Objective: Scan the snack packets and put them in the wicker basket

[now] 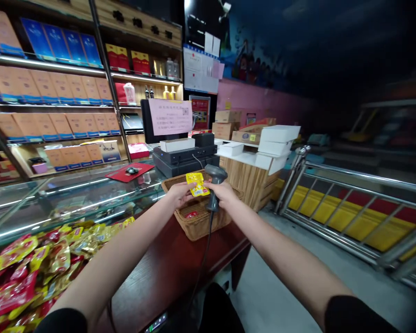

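A small yellow packet [196, 184] is pinched in the fingers of my left hand [180, 194], above a brown wicker basket [194, 229]. My right hand [223, 193] is closed round the handle of a dark barcode scanner [216, 174], with its fingertips at the packet's right edge. From the scanner a black cable hangs down over the basket's front. Inside the basket lies a red packet [191, 214]. At the lower left, many red, yellow and gold packets [58, 254] are heaped near my left forearm.
Behind the basket stand a black cash drawer [173, 162] and a screen with a pink notice [171, 116]. A glass counter [72, 199] runs left, bearing a mouse on a red mat [126, 173]. White boxes [275, 141] and a metal railing [343, 194] are to the right.
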Demonstrator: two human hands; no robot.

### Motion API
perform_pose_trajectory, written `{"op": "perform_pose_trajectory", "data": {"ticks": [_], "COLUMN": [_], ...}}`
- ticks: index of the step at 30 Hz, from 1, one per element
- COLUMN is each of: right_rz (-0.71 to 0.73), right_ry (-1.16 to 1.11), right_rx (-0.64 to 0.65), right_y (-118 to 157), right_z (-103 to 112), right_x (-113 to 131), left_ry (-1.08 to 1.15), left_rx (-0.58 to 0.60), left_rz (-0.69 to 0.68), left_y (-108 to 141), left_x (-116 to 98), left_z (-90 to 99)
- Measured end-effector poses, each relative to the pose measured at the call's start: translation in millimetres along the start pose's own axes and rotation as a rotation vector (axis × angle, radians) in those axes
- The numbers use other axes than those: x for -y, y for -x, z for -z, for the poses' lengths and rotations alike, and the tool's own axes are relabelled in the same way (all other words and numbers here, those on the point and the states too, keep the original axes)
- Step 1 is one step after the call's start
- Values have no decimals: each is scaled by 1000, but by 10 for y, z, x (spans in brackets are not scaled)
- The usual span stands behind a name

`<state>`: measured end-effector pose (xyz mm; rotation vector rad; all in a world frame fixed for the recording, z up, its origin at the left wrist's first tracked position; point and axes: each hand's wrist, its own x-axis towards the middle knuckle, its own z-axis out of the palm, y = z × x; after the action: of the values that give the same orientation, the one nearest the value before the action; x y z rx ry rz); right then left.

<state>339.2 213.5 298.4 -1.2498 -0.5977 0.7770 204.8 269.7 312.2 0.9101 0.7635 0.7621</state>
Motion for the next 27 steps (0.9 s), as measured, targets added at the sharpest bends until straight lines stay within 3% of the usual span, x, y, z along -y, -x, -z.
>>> {"op": "perform_pose_trajectory", "data": {"ticks": [4, 11, 18, 27], "right_rz": [-110, -287, -370, -336], "right_ry": [35, 69, 104, 93], "right_rx": [-19, 51, 110, 99], "right_y": [-247, -495, -630, -697], "right_z": [83, 78, 36, 110], "right_x": [36, 77, 137, 227], "left_ry": [-18, -42, -58, -150], "left_rx": [-31, -72, -103, -288], "left_rz": [29, 52, 19, -107], "left_y": [-256, -513, -619, -590], "left_x": [47, 46, 20, -103], "left_z": [-125, -125, -129, 22]}}
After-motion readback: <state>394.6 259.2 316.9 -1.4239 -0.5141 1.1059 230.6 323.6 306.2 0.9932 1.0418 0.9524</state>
